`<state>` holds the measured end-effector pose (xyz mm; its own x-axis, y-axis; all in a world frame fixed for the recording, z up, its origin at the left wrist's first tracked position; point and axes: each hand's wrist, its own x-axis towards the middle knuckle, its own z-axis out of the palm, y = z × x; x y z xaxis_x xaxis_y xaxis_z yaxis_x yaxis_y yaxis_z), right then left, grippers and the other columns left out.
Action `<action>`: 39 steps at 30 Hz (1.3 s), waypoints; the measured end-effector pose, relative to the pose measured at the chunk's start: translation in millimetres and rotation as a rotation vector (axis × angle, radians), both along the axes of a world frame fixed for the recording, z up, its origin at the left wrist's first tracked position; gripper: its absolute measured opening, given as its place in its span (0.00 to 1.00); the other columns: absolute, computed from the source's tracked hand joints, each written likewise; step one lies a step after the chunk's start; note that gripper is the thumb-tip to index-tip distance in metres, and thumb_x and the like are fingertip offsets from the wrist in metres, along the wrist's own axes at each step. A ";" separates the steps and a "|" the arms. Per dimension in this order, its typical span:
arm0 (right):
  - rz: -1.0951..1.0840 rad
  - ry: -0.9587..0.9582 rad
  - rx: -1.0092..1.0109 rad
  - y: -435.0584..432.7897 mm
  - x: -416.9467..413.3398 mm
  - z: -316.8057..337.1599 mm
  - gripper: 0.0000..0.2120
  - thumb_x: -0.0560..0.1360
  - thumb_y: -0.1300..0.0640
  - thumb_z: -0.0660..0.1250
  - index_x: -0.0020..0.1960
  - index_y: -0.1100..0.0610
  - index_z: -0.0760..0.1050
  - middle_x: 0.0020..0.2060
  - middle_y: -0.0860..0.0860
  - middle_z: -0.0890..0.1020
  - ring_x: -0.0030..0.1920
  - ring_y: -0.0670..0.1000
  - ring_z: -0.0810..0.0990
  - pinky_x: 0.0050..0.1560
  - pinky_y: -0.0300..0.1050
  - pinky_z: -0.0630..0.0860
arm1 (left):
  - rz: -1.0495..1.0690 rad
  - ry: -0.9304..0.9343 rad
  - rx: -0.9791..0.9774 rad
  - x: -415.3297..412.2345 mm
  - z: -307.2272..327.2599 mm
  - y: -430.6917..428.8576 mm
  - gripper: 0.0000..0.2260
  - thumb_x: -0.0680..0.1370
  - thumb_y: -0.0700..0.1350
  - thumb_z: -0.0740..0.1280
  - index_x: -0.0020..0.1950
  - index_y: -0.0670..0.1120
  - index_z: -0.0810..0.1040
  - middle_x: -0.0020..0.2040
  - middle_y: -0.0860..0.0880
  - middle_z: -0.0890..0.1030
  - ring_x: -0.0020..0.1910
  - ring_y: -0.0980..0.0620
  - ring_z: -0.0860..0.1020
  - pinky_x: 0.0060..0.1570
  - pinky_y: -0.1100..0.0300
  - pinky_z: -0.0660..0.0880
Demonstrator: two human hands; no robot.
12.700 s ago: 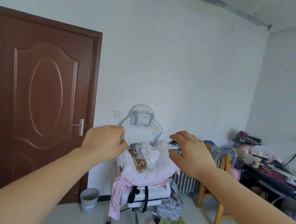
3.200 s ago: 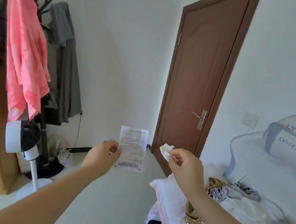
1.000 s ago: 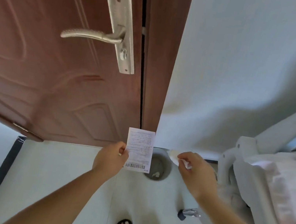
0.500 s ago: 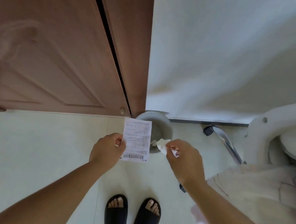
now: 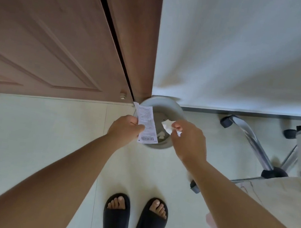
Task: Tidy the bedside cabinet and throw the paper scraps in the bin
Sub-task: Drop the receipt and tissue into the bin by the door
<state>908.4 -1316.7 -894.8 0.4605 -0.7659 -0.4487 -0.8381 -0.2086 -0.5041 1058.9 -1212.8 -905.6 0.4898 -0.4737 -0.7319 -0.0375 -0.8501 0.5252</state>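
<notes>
I look straight down at a grey round bin (image 5: pixel 174 107) on the floor by the door frame. My left hand (image 5: pixel 126 128) pinches a printed paper slip (image 5: pixel 147 125) by its left edge, and the slip hangs over the bin's left rim. My right hand (image 5: pixel 188 141) holds a small crumpled white tissue (image 5: pixel 166 125) between thumb and fingers, directly above the bin's opening. A white scrap (image 5: pixel 161 135) lies inside the bin. The bedside cabinet is out of view.
A brown wooden door (image 5: pixel 50 30) and its frame stand at the upper left, a white wall (image 5: pixel 243 49) at the upper right. An office chair's chrome base with castors (image 5: pixel 267 162) is at the right, cloth draped over it. My feet in black slippers (image 5: pixel 133 220) stand below.
Both hands have moved forward over the bin. The slip now overlaps the bin's left rim and the tissue sits above the opening. The view has tilted further down.
</notes>
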 end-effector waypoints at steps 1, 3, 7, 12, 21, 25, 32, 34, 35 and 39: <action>0.004 0.015 0.013 -2.4 1.3 0.6 0.13 0.74 0.58 0.63 0.57 0.50 0.76 0.55 0.48 0.81 0.52 0.53 0.79 0.48 0.45 0.73 | -0.003 0.078 -0.006 -0.4 3.6 -1.5 0.10 0.69 0.52 0.65 0.45 0.47 0.77 0.47 0.47 0.83 0.45 0.47 0.80 0.49 0.53 0.76; 0.036 0.047 0.037 -5.1 1.2 3.4 0.15 0.73 0.58 0.63 0.59 0.50 0.75 0.57 0.48 0.80 0.53 0.53 0.78 0.46 0.44 0.71 | -0.019 0.129 -0.025 -0.4 11.5 -2.3 0.11 0.65 0.54 0.63 0.41 0.49 0.71 0.43 0.46 0.77 0.41 0.49 0.75 0.46 0.55 0.70; 0.112 0.055 0.034 -4.3 -9.1 15.8 0.16 0.74 0.55 0.63 0.62 0.51 0.73 0.58 0.51 0.79 0.54 0.54 0.78 0.49 0.47 0.73 | 0.038 0.118 -0.052 5.4 26.2 3.2 0.11 0.67 0.51 0.65 0.45 0.50 0.70 0.43 0.45 0.75 0.41 0.48 0.73 0.49 0.55 0.70; 0.120 0.069 0.017 -6.3 -24.1 45.1 0.17 0.75 0.54 0.63 0.63 0.50 0.72 0.59 0.51 0.77 0.54 0.53 0.78 0.49 0.46 0.73 | 0.003 -0.069 -0.017 10.5 57.7 9.6 0.14 0.72 0.49 0.64 0.58 0.50 0.76 0.55 0.51 0.79 0.53 0.49 0.77 0.55 0.55 0.74; 0.197 -0.014 -0.135 -28.3 -50.0 175.8 0.15 0.77 0.50 0.60 0.64 0.48 0.69 0.62 0.47 0.74 0.56 0.51 0.75 0.51 0.47 0.74 | -0.151 -0.390 -0.260 8.4 194.0 14.2 0.16 0.73 0.48 0.65 0.61 0.53 0.74 0.58 0.57 0.78 0.56 0.59 0.76 0.58 0.55 0.73; 0.208 -0.076 -0.266 -42.0 -58.2 279.8 0.17 0.77 0.51 0.60 0.66 0.48 0.68 0.64 0.45 0.73 0.60 0.49 0.73 0.57 0.45 0.71 | -0.237 -0.482 -0.356 7.5 288.3 10.5 0.16 0.75 0.51 0.64 0.62 0.55 0.72 0.58 0.59 0.77 0.57 0.60 0.74 0.58 0.57 0.72; 0.128 -0.167 -0.558 -35.8 -82.8 456.7 0.17 0.78 0.50 0.59 0.65 0.52 0.70 0.63 0.49 0.75 0.60 0.53 0.74 0.61 0.47 0.68 | -0.505 -0.759 -0.497 -5.4 450.7 -4.3 0.17 0.77 0.54 0.62 0.65 0.56 0.69 0.62 0.56 0.75 0.50 0.60 0.74 0.46 0.60 0.70; 0.109 -0.163 -0.619 -27.2 -95.4 495.0 0.18 0.78 0.50 0.59 0.65 0.53 0.70 0.63 0.49 0.75 0.61 0.53 0.74 0.61 0.47 0.67 | -0.591 -0.857 -0.527 -12.1 494.9 -13.2 0.18 0.77 0.54 0.61 0.66 0.55 0.68 0.64 0.54 0.74 0.55 0.55 0.76 0.47 0.57 0.73; 0.098 -0.158 -0.655 -22.9 -101.8 512.2 0.18 0.78 0.50 0.59 0.66 0.54 0.70 0.63 0.49 0.75 0.61 0.52 0.73 0.61 0.47 0.67 | -0.615 -0.904 -0.564 -16.0 516.9 -19.3 0.18 0.77 0.54 0.60 0.66 0.54 0.68 0.65 0.54 0.74 0.57 0.53 0.76 0.50 0.56 0.74; 0.023 -0.125 -0.806 0.9 -129.7 572.9 0.18 0.77 0.50 0.60 0.65 0.55 0.71 0.62 0.51 0.76 0.63 0.53 0.73 0.63 0.49 0.65 | -0.690 -1.057 -0.774 -34.7 596.5 -39.2 0.18 0.77 0.52 0.59 0.66 0.52 0.70 0.65 0.53 0.74 0.58 0.52 0.76 0.51 0.55 0.73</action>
<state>778.7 -1315.8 -321.9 0.4906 -0.8210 0.2920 -0.7763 -0.5640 -0.2815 1024.1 -1252.0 -309.1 0.1431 -0.9260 0.3493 -0.9531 -0.0338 0.3008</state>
